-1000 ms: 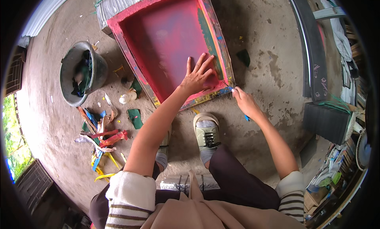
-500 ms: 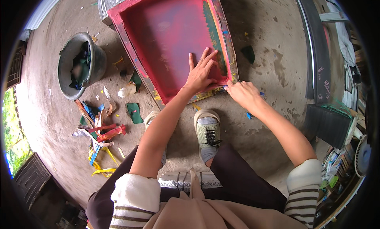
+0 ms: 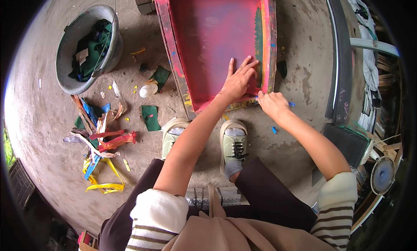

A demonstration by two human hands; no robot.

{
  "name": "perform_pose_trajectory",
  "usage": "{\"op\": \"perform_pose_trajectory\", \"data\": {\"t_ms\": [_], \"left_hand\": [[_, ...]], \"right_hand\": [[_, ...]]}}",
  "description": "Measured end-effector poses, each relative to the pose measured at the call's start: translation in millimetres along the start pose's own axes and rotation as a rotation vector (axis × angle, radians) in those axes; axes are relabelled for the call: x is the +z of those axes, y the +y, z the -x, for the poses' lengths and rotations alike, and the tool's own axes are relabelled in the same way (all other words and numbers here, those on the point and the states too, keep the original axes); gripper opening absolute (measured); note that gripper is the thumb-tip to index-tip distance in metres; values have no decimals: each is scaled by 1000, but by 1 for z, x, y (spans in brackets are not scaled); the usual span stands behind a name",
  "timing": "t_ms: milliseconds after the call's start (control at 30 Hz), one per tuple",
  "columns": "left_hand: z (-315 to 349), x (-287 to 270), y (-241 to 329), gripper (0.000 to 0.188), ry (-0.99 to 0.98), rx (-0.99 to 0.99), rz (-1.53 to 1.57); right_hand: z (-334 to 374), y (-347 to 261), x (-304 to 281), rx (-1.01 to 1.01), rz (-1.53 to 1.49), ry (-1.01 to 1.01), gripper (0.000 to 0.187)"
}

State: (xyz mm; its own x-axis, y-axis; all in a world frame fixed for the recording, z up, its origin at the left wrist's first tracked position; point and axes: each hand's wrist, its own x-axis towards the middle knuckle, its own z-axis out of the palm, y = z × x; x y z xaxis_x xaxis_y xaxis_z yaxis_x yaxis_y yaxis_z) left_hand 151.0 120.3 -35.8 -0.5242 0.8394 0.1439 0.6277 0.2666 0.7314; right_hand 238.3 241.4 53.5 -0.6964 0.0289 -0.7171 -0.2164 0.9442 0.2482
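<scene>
left hand [image 3: 238, 81]: still flat on red frame [image 3: 208, 29], fingers spread | right hand [image 3: 273, 104]: moved closer, pinching blue tape [image 3: 290, 104]

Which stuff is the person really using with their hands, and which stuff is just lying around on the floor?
In use:
- red framed screen, left hand pressed flat on it
- blue tape at its corner, by the right hand

Lying about:
- grey bucket of green cloth
- tangle of coloured strips
- small white bottle
- green scraps

A rough workshop: bare concrete floor [image 3: 52, 121], paint-stained printing frame [image 3: 217, 42] at top, metal scrap tub [image 3: 69, 47] upper left.
</scene>
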Motion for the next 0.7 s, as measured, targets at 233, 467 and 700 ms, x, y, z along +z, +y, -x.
{"op": "perform_pose_trajectory", "data": {"t_ms": [233,467,700], "left_hand": [[15,-17,-10,64,-78,103,-168],[17,-10,-12,62,-69,74,-231],[15,-7,-12,58,-52,69,-210]], "right_hand": [[-8,-23,-5,163,79,-185,21],[-6,-33,-6,161,154,-183,22],[-13,-36,-5,201,130,-231,24]]}}
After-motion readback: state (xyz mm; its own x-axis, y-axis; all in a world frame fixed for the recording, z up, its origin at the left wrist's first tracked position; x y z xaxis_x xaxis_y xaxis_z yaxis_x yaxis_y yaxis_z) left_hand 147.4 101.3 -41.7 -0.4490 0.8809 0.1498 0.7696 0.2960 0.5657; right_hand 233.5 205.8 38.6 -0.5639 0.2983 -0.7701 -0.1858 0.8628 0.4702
